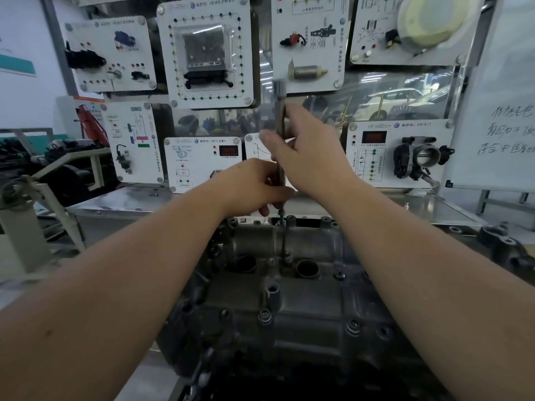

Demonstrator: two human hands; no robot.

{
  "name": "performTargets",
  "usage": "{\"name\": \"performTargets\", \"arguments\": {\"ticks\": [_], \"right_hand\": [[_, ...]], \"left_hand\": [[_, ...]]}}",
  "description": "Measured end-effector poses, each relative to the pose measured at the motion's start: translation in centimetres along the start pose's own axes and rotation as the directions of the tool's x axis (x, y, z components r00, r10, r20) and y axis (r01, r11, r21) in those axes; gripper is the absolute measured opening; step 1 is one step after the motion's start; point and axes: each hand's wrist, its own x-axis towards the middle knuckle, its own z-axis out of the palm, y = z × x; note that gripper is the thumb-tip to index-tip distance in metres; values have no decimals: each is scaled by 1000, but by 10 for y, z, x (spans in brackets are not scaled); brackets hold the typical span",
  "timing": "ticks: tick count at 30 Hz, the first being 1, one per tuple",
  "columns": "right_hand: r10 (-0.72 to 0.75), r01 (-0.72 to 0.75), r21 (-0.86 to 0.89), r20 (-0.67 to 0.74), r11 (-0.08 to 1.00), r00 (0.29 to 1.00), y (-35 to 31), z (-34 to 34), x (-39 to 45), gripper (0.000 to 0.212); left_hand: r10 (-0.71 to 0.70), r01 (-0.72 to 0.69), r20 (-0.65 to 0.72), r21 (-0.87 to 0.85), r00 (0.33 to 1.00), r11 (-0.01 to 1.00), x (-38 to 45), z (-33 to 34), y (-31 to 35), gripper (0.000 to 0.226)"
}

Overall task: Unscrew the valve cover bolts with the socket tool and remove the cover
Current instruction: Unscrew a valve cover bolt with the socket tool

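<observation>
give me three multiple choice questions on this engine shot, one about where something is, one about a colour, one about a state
1. Where does the lower tip of the socket tool sit?
A. at the far edge of the valve cover
B. at the near edge of the cover
C. on the whiteboard at right

2. What colour is the lit display on the panel beside the throttle body?
A. green
B. red
C. blue

3. How is the socket tool held?
A. lying flat on the cover
B. upright, by one hand only
C. upright, with both hands on its shaft

Answers:
1 A: the shaft runs down to a bolt at the far edge.
2 B: the display glows red.
3 C: the left hand grips low and the right hand higher up.
</observation>
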Motion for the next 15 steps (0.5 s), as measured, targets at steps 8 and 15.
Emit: {"name": "performTargets", "arguments": {"ticks": [8, 15], "right_hand": [[26, -26, 4, 47, 1000, 999, 4, -1, 6, 17], [-3, 4, 8, -38, 1000, 999, 6, 2, 3, 28]], "left_hand": [[-31, 31, 12, -17, 999, 999, 1, 2, 2, 18], [-16, 16, -10, -6, 1000, 1000, 0, 1, 1, 20]]}}
